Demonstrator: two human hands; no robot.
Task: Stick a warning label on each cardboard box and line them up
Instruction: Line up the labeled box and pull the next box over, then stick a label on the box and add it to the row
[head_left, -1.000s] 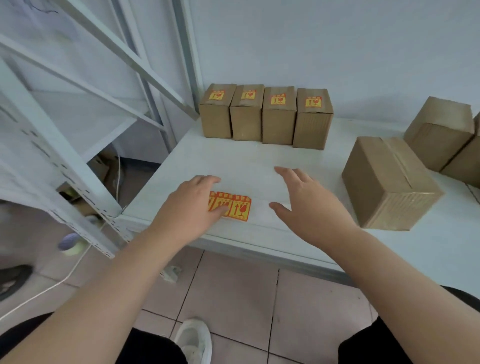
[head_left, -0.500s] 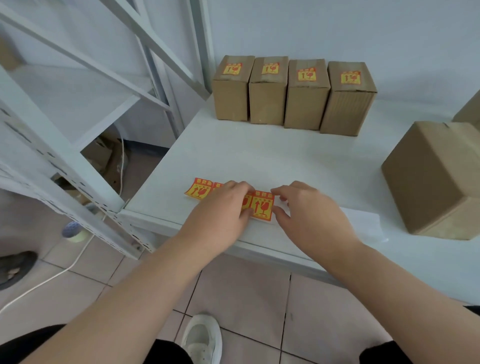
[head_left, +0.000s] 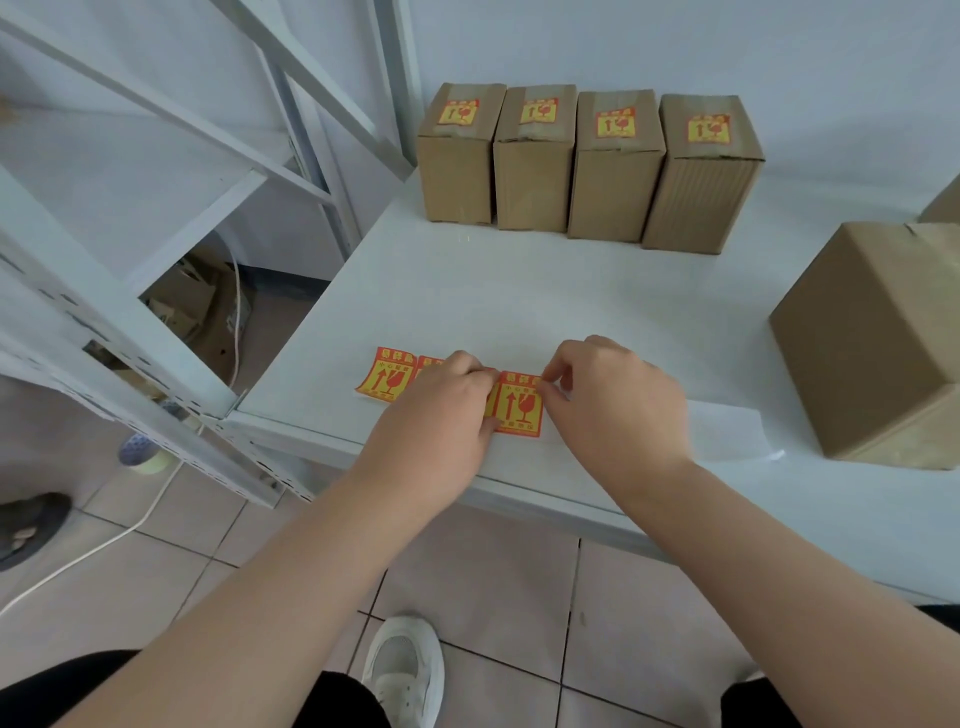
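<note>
Four small cardboard boxes (head_left: 587, 166) stand upright in a row at the far side of the white surface (head_left: 519, 291), their sides touching or just beside one another. Each is a tall rectangular block of plain brown corrugated board, its top flaps taped, with one yellow-and-red warning label on top. One larger cardboard box (head_left: 872, 343), same brown board, with no label on the faces in view, sits at the right of the surface, well apart from the row. A corner of another brown box shows at the far right edge.

One strip of warning labels (head_left: 452, 389) lies flat near the front edge of the surface. The labels are glossy rectangles, red border on yellow, printed with an arrow and a glass symbol. Two are in plain view, one at the left end and one at the right end (head_left: 519, 405); my left hand covers the middle, so the full count cannot be told.

My left hand (head_left: 441, 410) rests palm down on the strip, fingers curled and pressing it flat. My right hand (head_left: 613, 400) has thumb and forefinger pinched on the far right corner of the right-end label. White backing paper (head_left: 727, 431) extends right from the labels.
</note>
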